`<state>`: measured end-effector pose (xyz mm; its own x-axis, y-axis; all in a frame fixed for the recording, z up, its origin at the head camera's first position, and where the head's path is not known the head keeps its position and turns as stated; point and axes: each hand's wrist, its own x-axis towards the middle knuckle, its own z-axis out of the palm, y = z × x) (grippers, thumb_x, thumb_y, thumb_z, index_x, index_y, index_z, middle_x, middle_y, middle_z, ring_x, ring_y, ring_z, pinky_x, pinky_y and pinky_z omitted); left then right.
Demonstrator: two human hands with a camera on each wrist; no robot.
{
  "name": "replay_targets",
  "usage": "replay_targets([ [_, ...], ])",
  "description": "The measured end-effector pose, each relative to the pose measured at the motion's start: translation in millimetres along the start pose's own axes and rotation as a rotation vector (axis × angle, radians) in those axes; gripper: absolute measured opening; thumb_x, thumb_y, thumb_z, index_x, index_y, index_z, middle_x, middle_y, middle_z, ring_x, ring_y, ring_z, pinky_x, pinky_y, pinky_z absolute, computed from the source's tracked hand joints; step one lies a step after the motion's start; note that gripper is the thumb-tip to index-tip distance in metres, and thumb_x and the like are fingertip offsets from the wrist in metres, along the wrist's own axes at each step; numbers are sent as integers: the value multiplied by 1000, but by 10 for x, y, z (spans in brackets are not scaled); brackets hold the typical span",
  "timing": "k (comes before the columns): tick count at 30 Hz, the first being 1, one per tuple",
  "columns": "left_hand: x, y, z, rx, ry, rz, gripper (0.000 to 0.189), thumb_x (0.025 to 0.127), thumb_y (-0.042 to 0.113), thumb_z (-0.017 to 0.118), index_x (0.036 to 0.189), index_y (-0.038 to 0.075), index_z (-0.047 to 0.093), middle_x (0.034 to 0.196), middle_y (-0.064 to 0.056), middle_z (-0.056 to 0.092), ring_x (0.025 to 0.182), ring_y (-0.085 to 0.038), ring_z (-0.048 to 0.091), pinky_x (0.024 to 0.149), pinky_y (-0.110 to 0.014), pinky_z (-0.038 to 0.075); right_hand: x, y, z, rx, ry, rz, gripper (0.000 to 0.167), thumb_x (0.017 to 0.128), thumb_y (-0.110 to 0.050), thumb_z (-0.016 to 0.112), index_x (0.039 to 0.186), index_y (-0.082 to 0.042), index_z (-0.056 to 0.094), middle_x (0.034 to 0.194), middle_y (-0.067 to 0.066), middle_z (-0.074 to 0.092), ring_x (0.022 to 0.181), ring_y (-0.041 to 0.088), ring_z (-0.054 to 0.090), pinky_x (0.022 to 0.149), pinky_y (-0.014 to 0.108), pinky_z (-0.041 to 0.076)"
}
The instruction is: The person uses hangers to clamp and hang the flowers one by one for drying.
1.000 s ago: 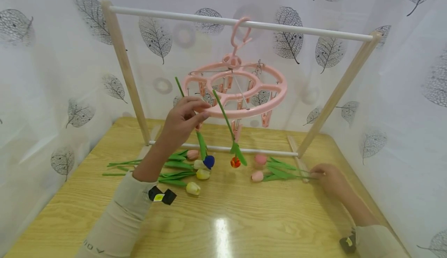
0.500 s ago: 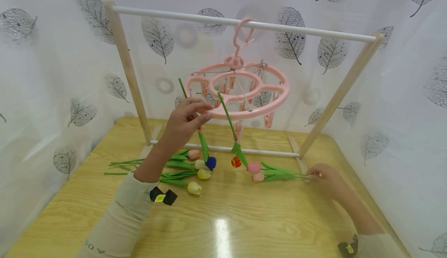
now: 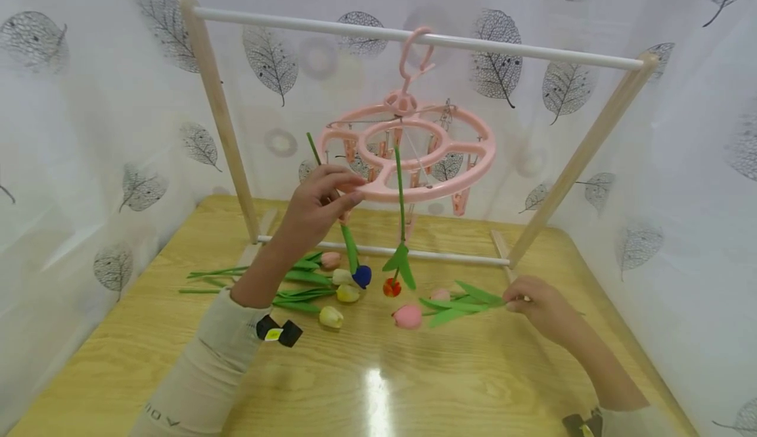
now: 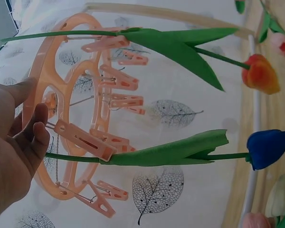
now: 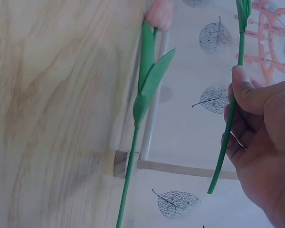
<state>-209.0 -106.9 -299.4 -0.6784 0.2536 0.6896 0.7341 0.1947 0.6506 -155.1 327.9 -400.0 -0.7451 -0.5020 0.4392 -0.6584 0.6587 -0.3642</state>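
A round pink clip hanger (image 3: pixel 434 192) hangs by its hook from the white rod. My left hand (image 3: pixel 316 210) grips the hanger's rim at the front left, between thumb and fingers. Clothespins on it hold a blue tulip (image 4: pixel 268 148) and a red-orange tulip (image 4: pixel 260 73), both with blooms downward. To the right, my right hand (image 3: pixel 541 309) pinches the green stem of a pink tulip (image 3: pixel 408 317), raised off the table with its bloom to the left. A second pink tulip (image 5: pixel 159 15) lies on the table behind it.
A stand with wooden posts (image 3: pixel 219 115) and a white top rod (image 3: pixel 331 28) surrounds the hanger. Left on the wooden table (image 3: pixel 449 378) lie several tulips, including a yellow tulip (image 3: pixel 331 317). Unused clothespins (image 4: pixel 126 99) dangle from the hanger. A leaf-print curtain (image 3: pixel 71 128) encloses the table.
My right hand has moved left, drawing one pink tulip up and away from the other. The red-orange tulip has swung to hang straighter. My left hand stays on the rim.
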Motion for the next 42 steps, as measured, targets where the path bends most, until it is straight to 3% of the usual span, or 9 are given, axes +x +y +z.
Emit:
replay_targets([
  [9,-6,6,1,19,5,-29,23,98,9,66,120,8,71,121,-8,56,67,-23,57,61,-26,52,78,-180,-44,28,4,1,32,79,8,76,89,-21,67,92,-11,64,85,-1,56,70,21,52],
  [15,-35,-8,0,26,-9,16,28,97,7,67,125,6,69,130,-7,55,66,-17,55,58,-24,46,228,-401,-39,37,20,-54,25,80,5,76,88,-17,68,88,-6,66,83,1,55,69,19,50],
  [23,-292,152,80,-6,-25,13,26,96,5,68,122,9,71,129,-4,57,70,-12,53,60,-23,48,408,-636,17,18,109,-246,31,69,9,81,86,-14,70,89,-5,68,84,9,54,76,16,42],
  [26,-404,220,157,-15,-39,18,25,94,2,69,118,9,72,123,-4,61,69,-12,51,59,-23,46,469,-712,34,7,126,-299,25,73,5,80,88,-12,70,91,-5,68,85,10,53,77,15,41],
  [28,-466,267,210,-16,-78,-21,24,95,5,69,118,11,73,120,-3,64,70,-11,53,60,-23,48,516,-770,39,-7,132,-318,19,77,2,79,88,-11,71,91,-5,68,85,10,53,78,16,41],
  [30,-520,286,273,-27,-140,-79,23,97,10,68,119,14,72,114,-2,66,72,-11,56,62,-24,51,567,-830,46,-25,136,-329,6,90,-15,73,87,-10,71,91,-5,67,86,10,54,79,18,42],
  [34,-620,279,418,-33,-277,-212,22,100,25,65,121,23,71,109,5,68,79,-11,62,68,-27,56,671,-933,86,-56,154,-354,32,101,-34,58,86,-9,71,88,-5,67,84,12,55,78,20,43],
  [39,-684,235,593,-26,-398,-260,23,102,29,63,123,24,70,114,7,69,85,-10,63,74,-27,56,777,-1038,147,-96,168,-361,6,89,-13,73,85,-9,72,87,-3,68,84,14,56,81,26,44],
  [42,-708,210,659,-23,-437,-274,23,101,27,63,123,22,70,114,7,68,88,-9,62,78,-28,56,834,-1089,184,-135,174,-361,5,84,-8,76,85,-8,72,88,-3,69,86,16,58,82,30,46],
])
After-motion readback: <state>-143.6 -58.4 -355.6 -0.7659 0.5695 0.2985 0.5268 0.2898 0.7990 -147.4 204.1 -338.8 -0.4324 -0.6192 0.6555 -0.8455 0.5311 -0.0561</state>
